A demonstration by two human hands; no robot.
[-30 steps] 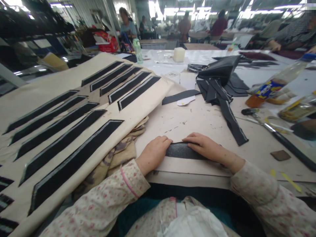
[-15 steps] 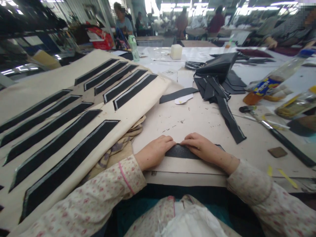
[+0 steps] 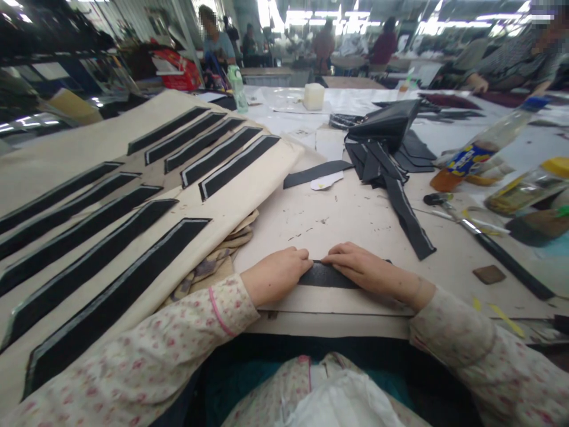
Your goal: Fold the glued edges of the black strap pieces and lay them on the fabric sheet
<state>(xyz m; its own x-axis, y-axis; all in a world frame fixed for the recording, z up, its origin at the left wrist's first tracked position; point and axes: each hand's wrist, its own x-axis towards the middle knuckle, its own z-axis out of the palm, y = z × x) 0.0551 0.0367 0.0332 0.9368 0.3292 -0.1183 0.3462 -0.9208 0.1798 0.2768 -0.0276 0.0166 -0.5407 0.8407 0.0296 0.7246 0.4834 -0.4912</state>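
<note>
**Strip [image 3: 329, 276] pinched between left hand [image 3: 278, 275] and right hand [image 3: 371, 270]**

Head cam's up on my end, and here's what I've got. Both floral sleeves [image 3: 146, 350] come in from the bottom corners and angle inward, so the hands almost meet, backs facing up. Left one is curled over, knuckles bunched; right one is flatter, fingers pointing left. Both sets of fingers are pinched in narrow on the far edge of the strip, small gap between the two hands. Left thumb is hard for me to make out.

Strip itself is dark grey to black with a dull sheen. It's on the pale worktop [image 3: 293, 207], close to the near edge. I get the middle bit, plus a corner poking out past the right hand; the left end is covered. Can't tell if that far edge is folded.

Over to the left there's a cream sheet [image 3: 240, 207] with rows of black strips [image 3: 118, 295].
</note>
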